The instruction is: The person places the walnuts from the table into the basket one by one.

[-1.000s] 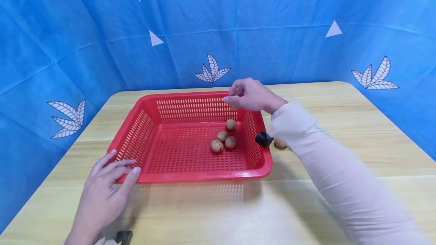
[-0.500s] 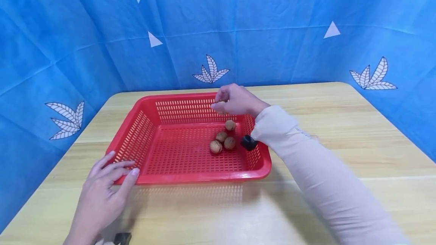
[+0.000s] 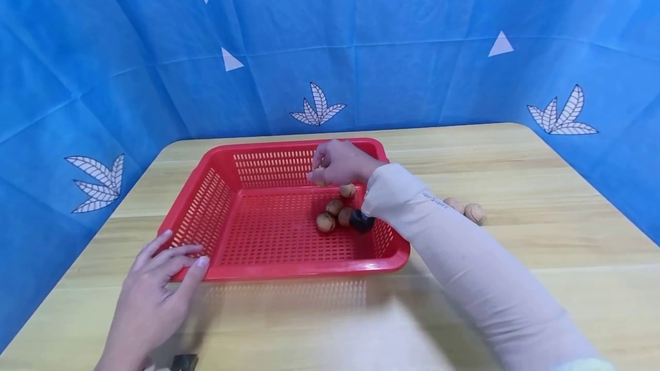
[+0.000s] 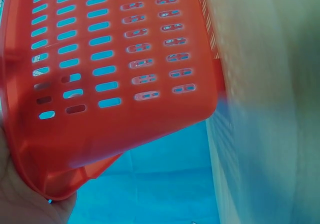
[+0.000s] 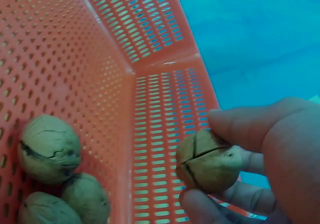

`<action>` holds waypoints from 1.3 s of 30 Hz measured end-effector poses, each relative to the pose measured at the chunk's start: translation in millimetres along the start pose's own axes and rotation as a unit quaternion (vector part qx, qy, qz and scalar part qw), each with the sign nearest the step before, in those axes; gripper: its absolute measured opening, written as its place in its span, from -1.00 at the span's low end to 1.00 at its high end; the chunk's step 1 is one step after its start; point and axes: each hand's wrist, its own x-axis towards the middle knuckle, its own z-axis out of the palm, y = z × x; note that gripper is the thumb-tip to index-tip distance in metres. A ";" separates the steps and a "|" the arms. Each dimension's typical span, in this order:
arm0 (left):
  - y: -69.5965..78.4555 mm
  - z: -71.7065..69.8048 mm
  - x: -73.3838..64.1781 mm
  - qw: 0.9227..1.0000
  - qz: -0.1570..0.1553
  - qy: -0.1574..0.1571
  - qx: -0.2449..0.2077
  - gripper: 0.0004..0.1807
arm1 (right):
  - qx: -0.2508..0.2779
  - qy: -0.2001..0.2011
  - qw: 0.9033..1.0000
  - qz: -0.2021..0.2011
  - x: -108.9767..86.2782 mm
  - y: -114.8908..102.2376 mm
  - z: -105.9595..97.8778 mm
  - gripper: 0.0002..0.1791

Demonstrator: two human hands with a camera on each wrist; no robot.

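In the head view a red plastic basket (image 3: 294,271) with slotted walls sits on the table. My left hand (image 3: 154,296) holds its near left corner, the fingers bent over the rim and the thumb along the front edge. Inside the basket's back right part, my right hand (image 3: 340,164) pinches a walnut (image 5: 207,161) above the floor. The right wrist view shows that nut between thumb and fingers, with dark cracks across its shell. Several other walnuts (image 3: 325,222) lie on the basket floor below the right hand, one partly behind the black wrist camera.
Two walnuts (image 3: 474,212) lie on the wooden table (image 3: 567,233) to the right of the basket, beside the right sleeve (image 3: 454,245). Behind the table hangs a blue cloth (image 3: 423,44) with white leaf and triangle prints.
My right hand has moved left and down from over the basket's back right rim into the basket, carrying the walnut. The two table walnuts now show past the sleeve. The left hand stays put.
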 end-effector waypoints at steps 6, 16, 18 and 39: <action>0.0 -0.1 0.3 1.000 -0.002 0.002 0.001 -0.69 | -0.037 -0.022 0.999 0.017 3.5 1.9 4.0 -0.63; 1.3 -0.2 1.9 1.000 -0.007 -0.001 0.003 -0.68 | -0.066 -0.046 0.996 0.027 7.1 5.5 5.4 -0.67; 1.2 -0.4 2.0 1.000 -0.009 -0.001 0.003 -0.68 | -0.072 -0.050 0.996 0.026 8.2 6.1 5.9 -0.71; 0.2 1.8 0.6 1.000 -0.018 -0.004 0.008 -0.68 | -0.075 -0.056 0.995 0.015 11.8 7.1 7.9 -0.83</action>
